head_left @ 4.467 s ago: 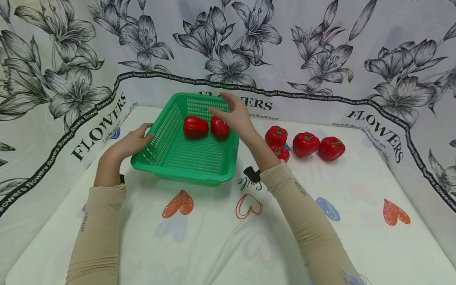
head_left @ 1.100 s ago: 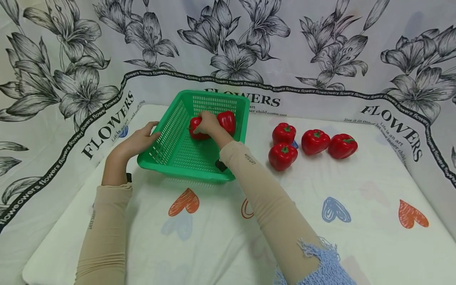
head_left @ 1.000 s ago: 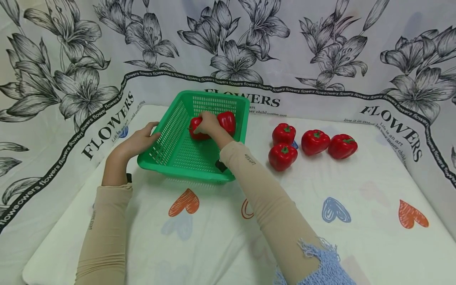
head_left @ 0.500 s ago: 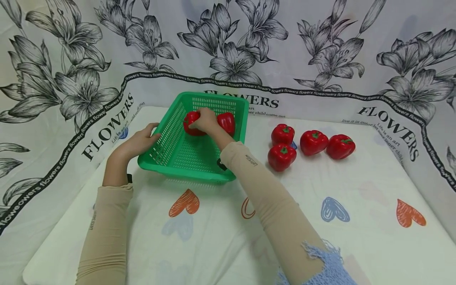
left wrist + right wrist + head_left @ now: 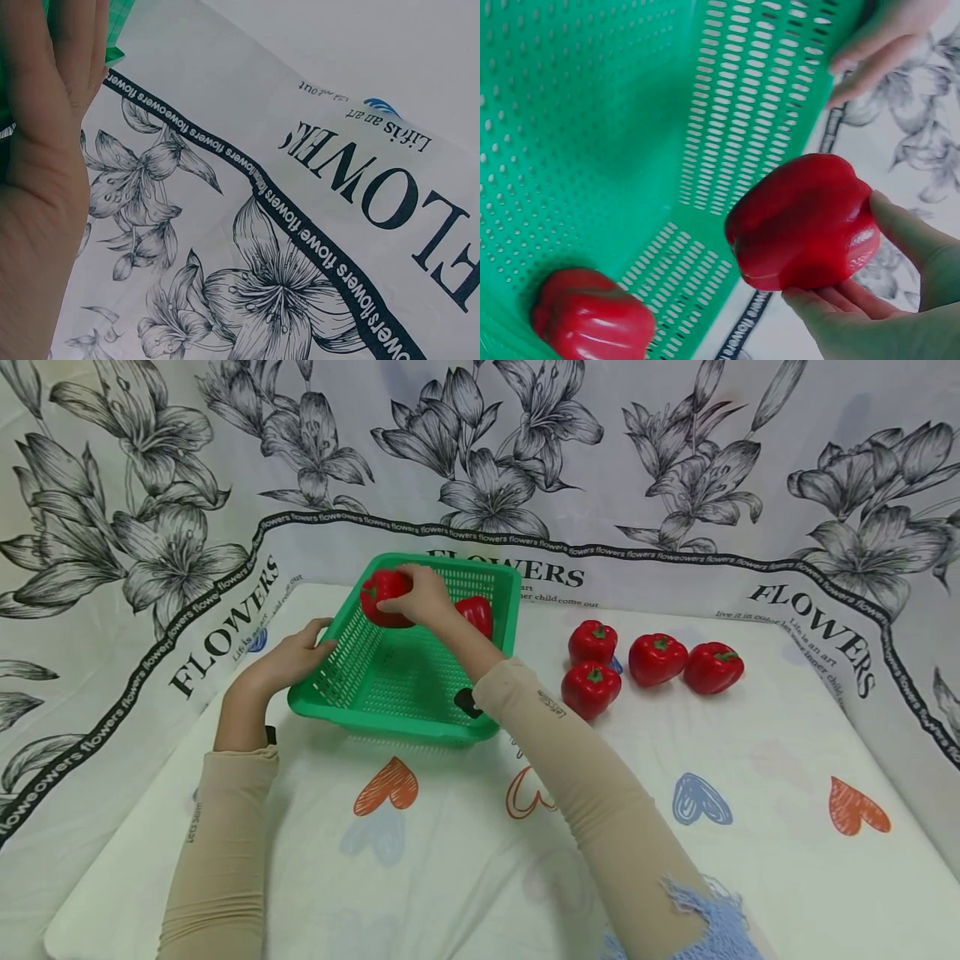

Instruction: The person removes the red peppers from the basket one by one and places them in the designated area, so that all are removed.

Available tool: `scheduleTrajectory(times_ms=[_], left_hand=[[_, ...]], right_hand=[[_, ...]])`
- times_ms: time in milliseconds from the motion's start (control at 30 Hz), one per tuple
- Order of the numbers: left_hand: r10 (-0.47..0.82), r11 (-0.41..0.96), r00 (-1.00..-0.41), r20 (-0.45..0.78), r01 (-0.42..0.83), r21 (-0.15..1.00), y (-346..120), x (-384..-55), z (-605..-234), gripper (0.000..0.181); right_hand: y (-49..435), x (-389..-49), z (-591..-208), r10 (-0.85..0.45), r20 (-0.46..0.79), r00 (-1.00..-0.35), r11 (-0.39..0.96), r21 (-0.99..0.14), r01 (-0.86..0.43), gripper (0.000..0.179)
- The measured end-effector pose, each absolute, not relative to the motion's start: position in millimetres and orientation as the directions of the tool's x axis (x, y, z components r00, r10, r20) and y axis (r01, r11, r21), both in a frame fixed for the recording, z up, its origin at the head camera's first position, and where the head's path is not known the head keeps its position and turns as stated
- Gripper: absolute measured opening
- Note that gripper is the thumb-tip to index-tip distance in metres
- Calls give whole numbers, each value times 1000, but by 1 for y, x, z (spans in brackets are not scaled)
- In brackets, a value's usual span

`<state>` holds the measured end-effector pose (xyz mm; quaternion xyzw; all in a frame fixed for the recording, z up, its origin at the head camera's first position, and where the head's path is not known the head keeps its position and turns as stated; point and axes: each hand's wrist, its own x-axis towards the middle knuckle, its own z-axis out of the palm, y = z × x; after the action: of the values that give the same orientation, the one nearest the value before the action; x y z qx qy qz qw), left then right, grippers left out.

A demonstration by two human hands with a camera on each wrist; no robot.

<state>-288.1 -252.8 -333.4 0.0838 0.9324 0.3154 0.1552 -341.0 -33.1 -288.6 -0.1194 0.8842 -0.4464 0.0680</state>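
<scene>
In the head view my right hand (image 5: 426, 599) holds a red bell pepper (image 5: 384, 596) between thumb and fingers, raised inside the green basket (image 5: 397, 729) near its back left corner. The right wrist view shows the same bell pepper (image 5: 802, 225) up close, thumb on one side and fingers beneath. A second bell pepper (image 5: 477, 613) lies on the basket floor at the back right, partly behind my right hand. My left hand (image 5: 285, 662) grips the basket's left rim; in the left wrist view its fingers (image 5: 79, 52) reach along the green side.
Right of the basket, several more red bell peppers stand on the white cloth: two close together, one behind the other (image 5: 591, 690), and two side by side (image 5: 657, 659) further right. A flower-printed cloth (image 5: 495, 460) rises behind the table.
My right hand has reached into the basket, taken hold of the left bell pepper, and lifted it up and to the left. The left hand has stayed at the rim.
</scene>
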Motion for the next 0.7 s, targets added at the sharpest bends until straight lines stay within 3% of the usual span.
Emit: scheduleTrajectory(times_ms=[700], left_hand=[[242, 808, -940, -240, 58, 587, -251, -286, -331, 63]], right_hand=[[10, -314, -271, -303, 96, -948, 235, -957, -172, 69]])
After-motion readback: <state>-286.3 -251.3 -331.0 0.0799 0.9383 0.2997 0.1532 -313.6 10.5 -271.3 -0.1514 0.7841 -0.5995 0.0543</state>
